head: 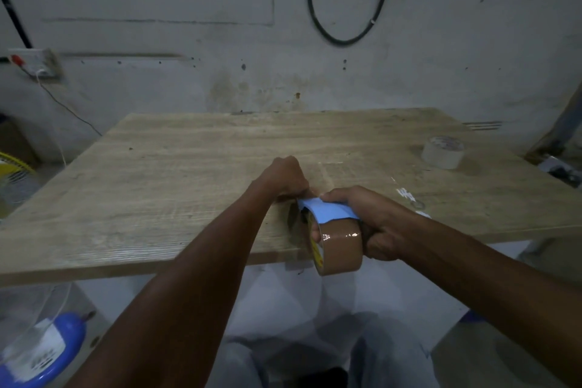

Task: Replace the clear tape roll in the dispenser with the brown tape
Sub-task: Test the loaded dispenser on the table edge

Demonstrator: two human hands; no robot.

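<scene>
The brown tape roll [341, 247] sits in the blue tape dispenser [324, 209] at the near edge of the wooden table [189, 167]. My right hand [371, 220] grips the dispenser from the right, thumb on its blue top plate. My left hand [288, 178] is closed at the dispenser's front end, fingers pinched there; what they pinch is hidden. The clear tape roll [443, 152] lies flat on the table at the far right, apart from both hands.
A strip of clear film [409, 195] lies on the table right of my right hand. A blue object [47, 353] and a yellow fan [12, 173] stand on the floor at left. The wall behind holds a socket [37, 63] and a black cable loop [346, 9].
</scene>
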